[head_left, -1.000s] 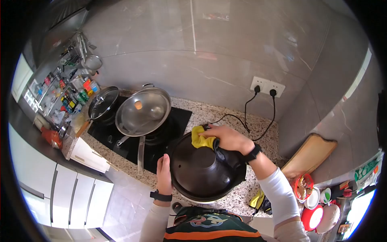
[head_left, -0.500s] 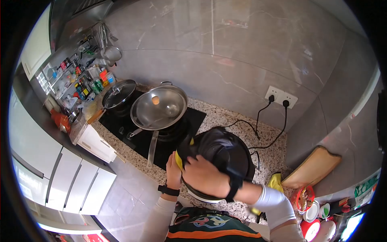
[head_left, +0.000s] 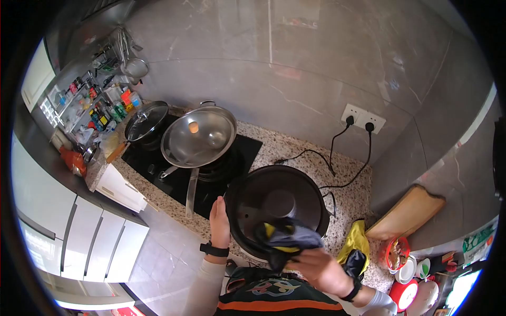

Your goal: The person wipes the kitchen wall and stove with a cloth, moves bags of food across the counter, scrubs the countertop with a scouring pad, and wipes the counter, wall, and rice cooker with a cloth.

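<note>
My right hand is closed on a crumpled black-and-yellow glove, holding it over the near right part of a large round pot lid. The lid is dark brown with a broad round knob and a small vent hole, and it covers a wide pot whose pale lower edge shows in front. At the pot's left side my left hand is bare and upright, fingers stretched out, its fingertips right by the rim. A second black-and-yellow glove lies on the counter to the right.
Left of the pot, a steel wok and a glass-lidded pan stand on the black cooktop. Black cords run to the wall sockets. A wooden board, a red basket and bowls sit at the right.
My right hand has drawn the glove away from my left hand, toward me and to the right. The lid's knob is uncovered, and the second glove is in fuller view.
</note>
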### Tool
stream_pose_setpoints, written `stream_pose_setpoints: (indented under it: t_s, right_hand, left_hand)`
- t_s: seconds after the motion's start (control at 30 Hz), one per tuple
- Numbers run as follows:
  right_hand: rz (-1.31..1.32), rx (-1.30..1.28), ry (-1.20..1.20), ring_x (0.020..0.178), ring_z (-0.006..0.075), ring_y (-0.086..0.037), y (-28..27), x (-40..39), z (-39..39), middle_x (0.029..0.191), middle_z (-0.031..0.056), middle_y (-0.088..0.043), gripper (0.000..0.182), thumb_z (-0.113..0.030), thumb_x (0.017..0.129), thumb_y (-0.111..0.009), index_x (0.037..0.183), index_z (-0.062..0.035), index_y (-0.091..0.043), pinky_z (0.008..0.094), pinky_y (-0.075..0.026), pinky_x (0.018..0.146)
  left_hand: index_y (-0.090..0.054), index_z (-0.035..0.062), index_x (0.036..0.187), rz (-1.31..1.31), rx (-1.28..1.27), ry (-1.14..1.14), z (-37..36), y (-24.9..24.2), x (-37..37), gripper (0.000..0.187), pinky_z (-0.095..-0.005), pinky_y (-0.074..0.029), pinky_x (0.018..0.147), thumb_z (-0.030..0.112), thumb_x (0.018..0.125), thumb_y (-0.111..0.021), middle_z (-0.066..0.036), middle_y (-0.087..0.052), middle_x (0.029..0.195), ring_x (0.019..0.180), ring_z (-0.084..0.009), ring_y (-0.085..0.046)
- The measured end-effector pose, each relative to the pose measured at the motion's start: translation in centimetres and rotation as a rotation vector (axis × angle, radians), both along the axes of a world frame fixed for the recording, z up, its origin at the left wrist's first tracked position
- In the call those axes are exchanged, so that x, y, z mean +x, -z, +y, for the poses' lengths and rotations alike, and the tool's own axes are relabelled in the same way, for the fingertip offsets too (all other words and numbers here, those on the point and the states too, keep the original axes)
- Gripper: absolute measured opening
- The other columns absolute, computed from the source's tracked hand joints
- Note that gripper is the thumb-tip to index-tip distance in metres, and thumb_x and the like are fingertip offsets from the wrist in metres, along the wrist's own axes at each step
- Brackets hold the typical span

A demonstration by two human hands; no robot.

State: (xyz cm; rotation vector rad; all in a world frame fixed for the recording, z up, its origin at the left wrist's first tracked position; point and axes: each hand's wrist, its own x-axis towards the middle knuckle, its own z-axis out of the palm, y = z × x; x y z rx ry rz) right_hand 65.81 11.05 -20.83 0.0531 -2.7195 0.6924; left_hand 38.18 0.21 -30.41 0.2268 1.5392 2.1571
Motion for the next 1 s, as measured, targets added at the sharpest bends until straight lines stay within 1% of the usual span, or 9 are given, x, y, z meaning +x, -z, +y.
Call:
stream_pose_setpoints:
  t_s: [0.1, 0.13, 0.3, 0.33, 0.43, 0.5, 0.7, 0.9, 1.0]
  right_hand:
    - [-0.01, 0.044, 0.258, 0.07, 0.0264, -0.062, -0.5, 1.6, 2.7, 0.076, 0.0093, -0.061, 0.038, 0.001, 0.07, -0.064, 0.106, -0.0086, -0.067, 0.0364, -0.049, 0.062]
    - [0.048, -0.119, 0.405, 0.066, 0.0304, -0.061, -1.0, 1.4, 3.3, 0.076, 0.0127, -0.063, 0.033, 0.005, 0.072, -0.061, 0.102, -0.0064, -0.069, 0.0367, -0.049, 0.06]
    - [0.438, -0.429, 0.629, 0.076, 0.0207, -0.066, -2.7, -3.6, 5.8, 0.094, 0.0159, -0.069, 0.026, 0.004, 0.086, -0.057, 0.109, -0.0012, -0.068, 0.0292, -0.049, 0.068]
    - [0.418, -0.641, 0.64, 0.085, 0.0203, -0.067, -2.6, -4.9, 5.5, 0.101, 0.0156, -0.069, 0.029, 0.003, 0.087, -0.056, 0.114, -0.0011, -0.065, 0.0294, -0.051, 0.075]
    - [0.346, -0.51, 0.328, 0.11, 0.0322, -0.061, -3.4, -9.0, 4.1, 0.13, 0.0157, -0.057, 0.053, -0.009, 0.087, -0.064, 0.137, -0.0065, -0.047, 0.0367, -0.05, 0.09]
    - [0.167, -0.044, 0.279, 0.121, 0.0341, -0.053, -2.7, -10.4, 3.6, 0.133, 0.0138, -0.054, 0.063, -0.02, 0.081, -0.07, 0.138, -0.0092, -0.046, 0.0426, -0.046, 0.096]
    - [0.208, 0.249, 0.266, 0.127, 0.0313, -0.048, -1.0, -9.0, 2.7, 0.129, 0.0073, -0.057, 0.052, -0.019, 0.078, -0.067, 0.128, -0.0118, -0.058, 0.0431, -0.043, 0.098]
    - [0.284, 0.157, 0.195, 0.12, 0.0289, -0.056, -1.3, -7.0, 2.8, 0.116, 0.0077, -0.065, 0.046, -0.001, 0.074, -0.066, 0.119, -0.0101, -0.065, 0.0378, -0.047, 0.092]
    - [0.384, -0.241, 0.19, 0.101, 0.0297, -0.064, -0.8, -5.5, 4.4, 0.107, 0.0112, -0.068, 0.047, 0.012, 0.07, -0.057, 0.114, -0.0052, -0.066, 0.0348, -0.05, 0.087]
  left_hand:
    - [-0.058, -0.0031, 0.112, -0.01, -0.029, -0.006, 0.0, 0.6, -0.3, 0.045, -0.0268, -0.043, 0.085, 0.039, 0.101, -0.046, -0.007, -0.062, 0.106, 0.095, -0.0144, -0.056]
    - [-0.058, -0.0031, 0.112, -0.01, -0.029, 0.001, 0.0, 0.7, -0.3, 0.045, -0.0268, -0.043, 0.085, 0.039, 0.101, -0.046, -0.007, -0.062, 0.106, 0.095, -0.0144, -0.056]
    - [-0.058, -0.0027, 0.115, -0.037, -0.001, 0.019, 0.0, 0.0, 0.0, 0.045, -0.027, -0.044, 0.087, 0.038, 0.101, -0.046, -0.006, -0.063, 0.108, 0.098, -0.0152, -0.057]
    - [-0.058, -0.0027, 0.115, -0.031, -0.005, 0.022, 0.0, -0.2, 0.1, 0.045, -0.027, -0.044, 0.087, 0.038, 0.101, -0.046, -0.006, -0.063, 0.108, 0.098, -0.0152, -0.057]
    - [-0.058, -0.0026, 0.115, -0.038, -0.014, 0.006, 0.0, -0.4, 0.2, 0.045, -0.027, -0.044, 0.087, 0.038, 0.101, -0.045, -0.007, -0.063, 0.108, 0.098, -0.0152, -0.057]
    - [-0.058, -0.002, 0.113, -0.058, -0.007, 0.008, 0.1, 0.0, 0.0, 0.043, -0.0271, -0.045, 0.085, 0.038, 0.101, -0.045, -0.006, -0.063, 0.107, 0.096, -0.0146, -0.057]
    - [-0.059, -0.0012, 0.11, -0.057, 0.024, 0.011, 0.2, -0.3, 0.2, 0.041, -0.0266, -0.046, 0.082, 0.036, 0.102, -0.044, -0.005, -0.063, 0.101, 0.091, -0.014, -0.058]
    - [-0.06, 0.0, 0.102, -0.018, 0.02, 0.037, 0.0, 0.3, -0.2, 0.039, -0.0267, -0.046, 0.078, 0.035, 0.102, -0.044, -0.004, -0.063, 0.095, 0.086, -0.0135, -0.057]
    - [-0.06, -0.0001, 0.102, -0.036, 0.023, 0.007, 0.1, 0.5, -0.2, 0.039, -0.0268, -0.046, 0.078, 0.035, 0.102, -0.044, -0.005, -0.063, 0.095, 0.085, -0.0138, -0.057]
